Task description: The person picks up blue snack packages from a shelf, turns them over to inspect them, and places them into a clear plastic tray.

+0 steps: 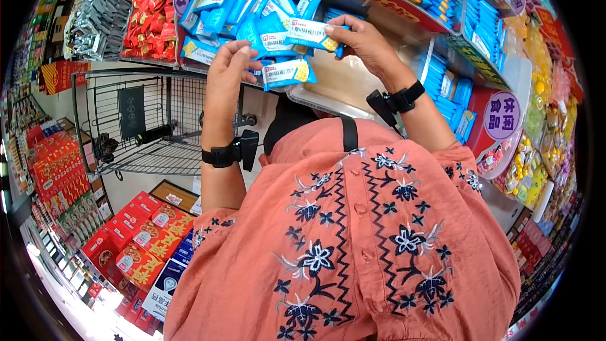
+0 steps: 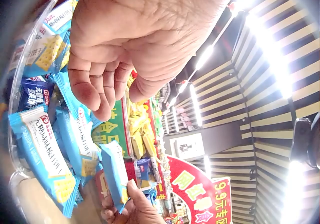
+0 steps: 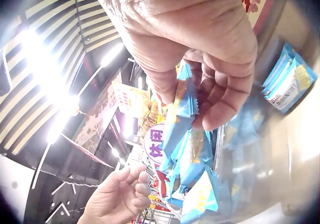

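My right hand (image 1: 363, 38) pinches one end of a blue-and-white cracker packet (image 1: 306, 33) between thumb and fingers, over a heap of similar packets (image 1: 218, 0). In the right wrist view, the gripped packet (image 3: 181, 114) points down from the fingers. My left hand (image 1: 228, 66) hovers at the heap's near edge, palm turned inward and fingers loosely bent, holding nothing; the left wrist view shows the hand (image 2: 135, 44) above the pile. Another cracker packet (image 1: 287, 72) lies at the front of the heap, just right of the left fingertips.
A clear plastic bin (image 1: 372, 66) stands before the body, with a few packets (image 3: 290, 81) inside. Red-wrapped snacks (image 1: 151, 19) and silver packets (image 1: 101, 22) fill bins to the left. A wire shopping cart (image 1: 151, 107) stands at left, near stacked red boxes (image 1: 136, 240). More blue packets (image 1: 442, 91) line the right.
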